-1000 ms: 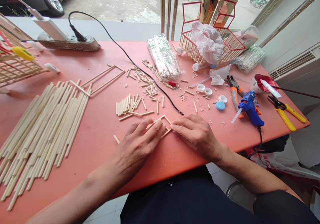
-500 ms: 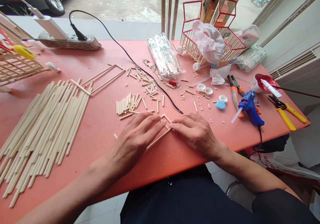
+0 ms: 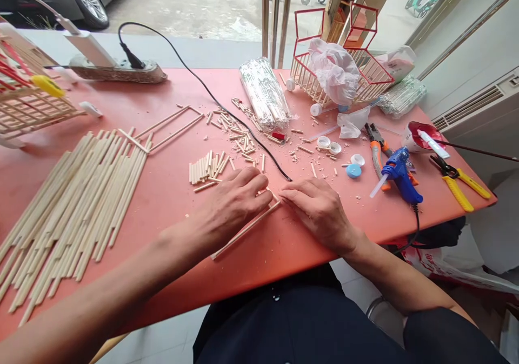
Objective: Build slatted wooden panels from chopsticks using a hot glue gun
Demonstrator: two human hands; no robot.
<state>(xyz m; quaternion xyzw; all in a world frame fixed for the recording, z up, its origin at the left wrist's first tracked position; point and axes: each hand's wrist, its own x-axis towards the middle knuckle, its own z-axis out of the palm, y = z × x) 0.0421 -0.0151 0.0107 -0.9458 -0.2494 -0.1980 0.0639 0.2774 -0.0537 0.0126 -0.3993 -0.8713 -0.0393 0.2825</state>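
Observation:
A small frame of thin wooden sticks lies at the table's front edge between my hands. My left hand is over its far part, fingers bent and closed; what they grip, if anything, is hidden. My right hand rests at the frame's right corner with its fingers pressed together, and whatever may be between the fingertips is too small to make out. Just beyond my left hand lies a pile of short stick pieces. Another stick frame lies farther back on the left.
Long sticks cover the left of the pink table. A blue glue gun, orange pliers, yellow-handled cutters and bottle caps lie right. Behind are wrapped sticks, a stick cart and a black cable.
My left hand has lifted slightly and curled its fingers, uncovering more of the frame's near stick. My right hand stays by the corner. The whole view has shifted slightly.

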